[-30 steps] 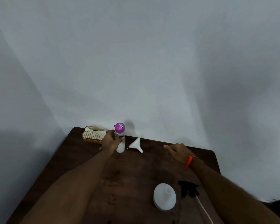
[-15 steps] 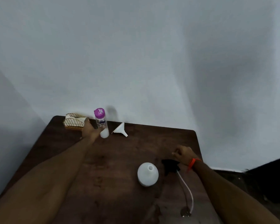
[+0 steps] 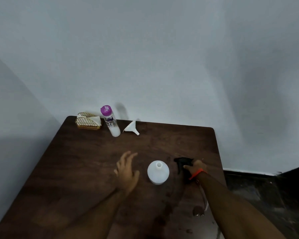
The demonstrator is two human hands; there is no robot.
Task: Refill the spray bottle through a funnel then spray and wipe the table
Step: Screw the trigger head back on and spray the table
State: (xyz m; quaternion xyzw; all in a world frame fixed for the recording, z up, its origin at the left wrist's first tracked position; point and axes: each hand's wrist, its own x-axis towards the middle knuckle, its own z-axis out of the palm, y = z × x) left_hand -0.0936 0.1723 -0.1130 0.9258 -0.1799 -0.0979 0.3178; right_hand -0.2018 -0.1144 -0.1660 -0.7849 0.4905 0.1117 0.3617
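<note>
Nearest the camera, both forearms reach in over the dark wooden counter (image 3: 86,169). A thin clear tube (image 3: 204,200) lies on the counter close to the right forearm and ends by a small round piece near the front edge; part of it is hidden by the arm.

Further in, the left hand (image 3: 127,169) hovers over the middle of the counter with its fingers (image 3: 128,156) straight and spread apart, gripping nothing. Just to its right stands the white spray bottle (image 3: 158,172), upright, round-bodied, with its narrow neck uncovered. The plastic is opaque, so what is inside cannot be told. The left hand and the bottle are near each other but apart.

Right of the bottle, the right hand (image 3: 196,167), with an orange band (image 3: 196,173) at the wrist, holds the black trigger head (image 3: 183,163). Its fingers are curled round that head, which sits low over the counter, separate from the bottle.

At the far edge, against the grey wall (image 3: 162,57), a white funnel (image 3: 131,128) lies on its side with its spout pointing toward the camera and to the right. Just left of it stands a clear refill bottle (image 3: 110,122) with a purple cap and a printed label; white liquid fills only its lower part. Left of that, in the far corner, a gold wire holder (image 3: 88,123) carries white napkins (image 3: 97,119).
</note>
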